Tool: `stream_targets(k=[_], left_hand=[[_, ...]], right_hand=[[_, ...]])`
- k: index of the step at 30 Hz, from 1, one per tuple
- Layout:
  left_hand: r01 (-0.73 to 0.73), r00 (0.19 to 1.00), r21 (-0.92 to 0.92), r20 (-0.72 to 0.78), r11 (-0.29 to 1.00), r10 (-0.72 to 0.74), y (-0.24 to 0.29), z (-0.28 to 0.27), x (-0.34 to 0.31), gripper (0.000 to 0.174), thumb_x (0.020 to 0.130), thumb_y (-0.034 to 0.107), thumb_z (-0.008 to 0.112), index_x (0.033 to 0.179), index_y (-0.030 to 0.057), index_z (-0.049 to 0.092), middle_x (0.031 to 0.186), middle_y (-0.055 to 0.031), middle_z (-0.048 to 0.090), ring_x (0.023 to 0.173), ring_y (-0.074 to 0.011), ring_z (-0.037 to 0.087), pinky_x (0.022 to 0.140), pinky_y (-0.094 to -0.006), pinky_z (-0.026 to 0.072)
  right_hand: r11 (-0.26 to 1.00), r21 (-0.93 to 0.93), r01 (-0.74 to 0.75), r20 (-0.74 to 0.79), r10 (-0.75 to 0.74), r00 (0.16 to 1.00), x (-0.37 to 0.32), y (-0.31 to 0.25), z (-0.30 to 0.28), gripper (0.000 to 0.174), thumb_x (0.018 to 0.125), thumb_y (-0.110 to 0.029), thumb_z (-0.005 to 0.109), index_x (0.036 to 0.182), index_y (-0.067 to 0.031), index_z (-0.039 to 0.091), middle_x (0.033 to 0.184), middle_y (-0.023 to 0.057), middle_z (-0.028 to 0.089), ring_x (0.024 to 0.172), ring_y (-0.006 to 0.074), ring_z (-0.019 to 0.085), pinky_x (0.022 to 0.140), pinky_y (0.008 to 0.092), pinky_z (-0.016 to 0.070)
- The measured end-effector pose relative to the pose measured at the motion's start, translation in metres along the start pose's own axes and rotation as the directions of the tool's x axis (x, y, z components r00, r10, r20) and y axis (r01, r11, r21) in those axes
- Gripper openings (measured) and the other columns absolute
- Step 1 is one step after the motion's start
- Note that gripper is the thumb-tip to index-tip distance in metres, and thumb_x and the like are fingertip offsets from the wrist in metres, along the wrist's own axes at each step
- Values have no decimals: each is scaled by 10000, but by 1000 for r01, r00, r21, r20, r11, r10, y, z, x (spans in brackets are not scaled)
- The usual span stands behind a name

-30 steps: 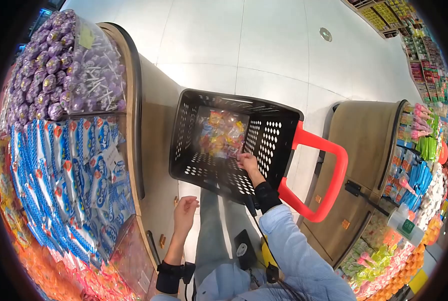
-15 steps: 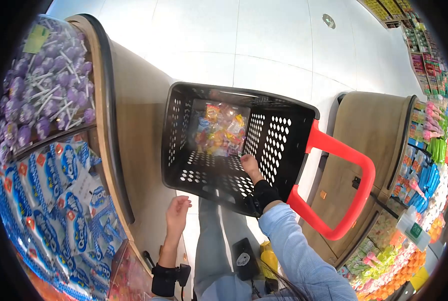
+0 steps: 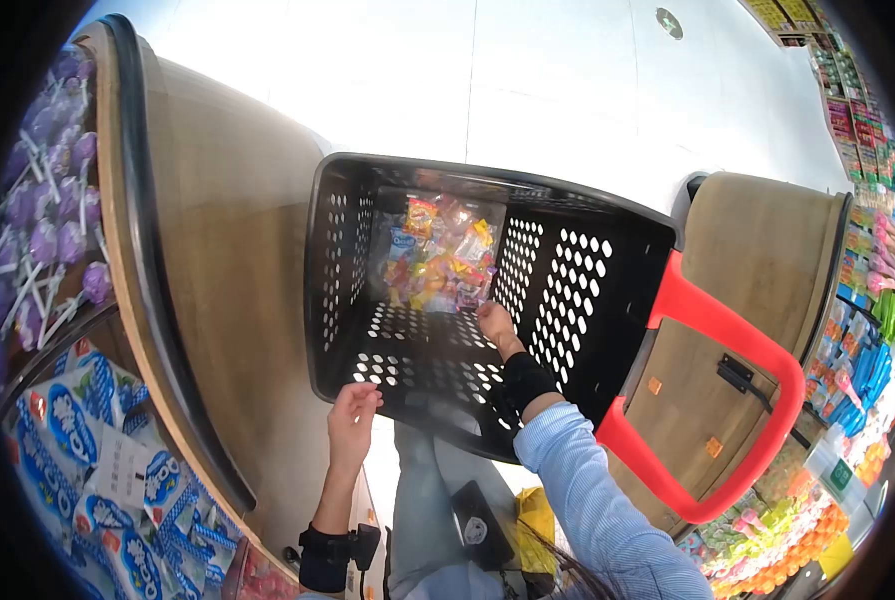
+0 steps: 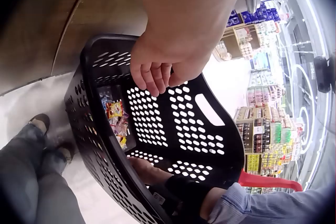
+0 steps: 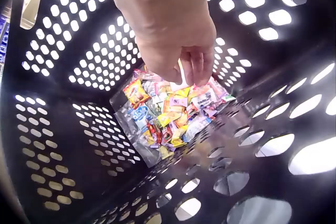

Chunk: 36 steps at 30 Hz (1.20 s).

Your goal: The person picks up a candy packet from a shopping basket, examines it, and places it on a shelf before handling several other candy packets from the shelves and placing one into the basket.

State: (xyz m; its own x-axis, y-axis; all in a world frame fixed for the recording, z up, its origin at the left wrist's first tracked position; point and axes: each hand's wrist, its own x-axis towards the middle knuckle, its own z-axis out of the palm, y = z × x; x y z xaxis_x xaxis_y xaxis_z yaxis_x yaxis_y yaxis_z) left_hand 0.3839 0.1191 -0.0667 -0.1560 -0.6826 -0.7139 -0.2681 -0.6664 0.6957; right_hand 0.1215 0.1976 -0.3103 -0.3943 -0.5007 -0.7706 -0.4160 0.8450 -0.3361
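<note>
A black perforated shopping basket (image 3: 587, 310) with a red handle (image 3: 737, 480) is in front of me. At its bottom is a clear plastic bag of mixed wrapped sweets (image 3: 437, 255), colourful in the right wrist view. My right hand (image 3: 499, 325) reaches inside, fingers bent down, close to the bag's near right corner. Something white shows between thumb and fingers of this hand (image 5: 178, 40); I cannot tell whether it is gripped. Outside the near left rim, my left hand (image 3: 352, 420) hovers with loosely curled fingers and holds nothing.
Wooden display counters flank the basket: purple lollipops (image 3: 52, 230) and blue-and-white snack packs (image 3: 97, 480) on the left counter (image 3: 207, 190), bright sweets beyond the right counter (image 3: 757, 240). Pale floor tiles (image 3: 397, 80) stretch ahead. A dark device and yellow bag hang at my waist.
The basket has grown larger in the head view, its handle shifting right and down. The left counter's goods have slid leftward. My right hand stays by the bag's corner; the left is nearer the rim.
</note>
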Motion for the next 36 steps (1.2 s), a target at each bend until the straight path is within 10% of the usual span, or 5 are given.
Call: stream_targets(k=[17,23,36], left_hand=[[76,997,-64,13,995,-75,-10,6,54,130,864,70,482,955,-20,506,854,-72,573,808,-116,557,756,-225,430],[60,998,-153,40,986,-54,-10,13,63,127,862,60,478,962,-15,505,849,-72,572,815,-122,552,769,-227,420],[102,994,-159,58,982,-94,-17,21,80,133,849,26,481,972,-17,506,847,-73,566,807,-121,545,756,-230,420]], right_hand=[[993,-105,56,44,-51,998,67,17,49,177,715,-135,533,854,-82,628,858,170,605,850,328,572,748,389,458],[988,-146,43,135,-23,991,75,3,54,182,728,-142,539,868,-55,615,913,175,601,914,338,554,1000,353,262],[991,-137,-7,79,18,997,110,49,82,274,699,-158,624,960,-94,576,934,162,595,904,313,561,784,361,448]])
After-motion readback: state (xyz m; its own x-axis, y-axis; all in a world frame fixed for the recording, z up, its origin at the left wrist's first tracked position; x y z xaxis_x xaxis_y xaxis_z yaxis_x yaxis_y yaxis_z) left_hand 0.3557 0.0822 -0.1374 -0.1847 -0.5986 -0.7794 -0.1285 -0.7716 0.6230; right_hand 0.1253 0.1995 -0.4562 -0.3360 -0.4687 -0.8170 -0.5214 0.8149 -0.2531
